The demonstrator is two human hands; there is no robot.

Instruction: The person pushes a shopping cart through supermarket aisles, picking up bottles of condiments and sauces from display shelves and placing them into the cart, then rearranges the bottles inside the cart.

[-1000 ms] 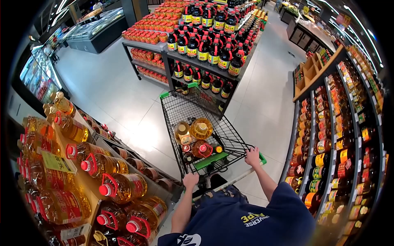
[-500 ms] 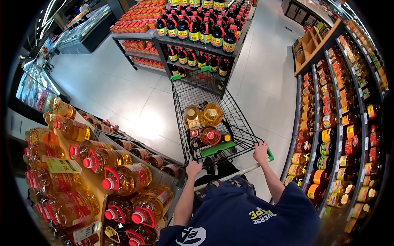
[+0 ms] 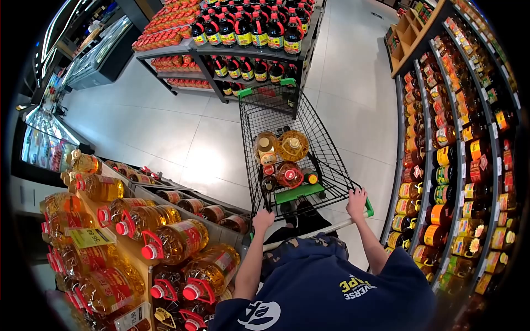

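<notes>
My left hand [image 3: 263, 219] is closed around the left end of the shopping cart handle [image 3: 326, 229]. At the right end, beside a green end piece [image 3: 369, 208], my right hand [image 3: 357, 203] grips the same handle. The black wire cart has green front corners [image 3: 288, 81] and a green panel [image 3: 299, 192] near me. In its basket stand two large golden oil bottles [image 3: 266, 148] [image 3: 295, 144], a bottle with a red handle [image 3: 289, 174], a small dark bottle [image 3: 269, 183] and a bottle with an orange-yellow cap [image 3: 312, 178].
A display stand [image 3: 248, 52] with red-capped dark bottles stands just beyond the cart's front. Large oil bottles [image 3: 176, 243] crowd a wooden-edged display at left. Long shelves [image 3: 441, 171] of bottles run along the right. Tiled floor [image 3: 342, 71] stretches ahead on the right; refrigerated cases [image 3: 102, 55] stand far left.
The cart and both hands have shifted slightly right in view, while the display stand ahead has moved left and up. Both hands keep their hold on the handle.
</notes>
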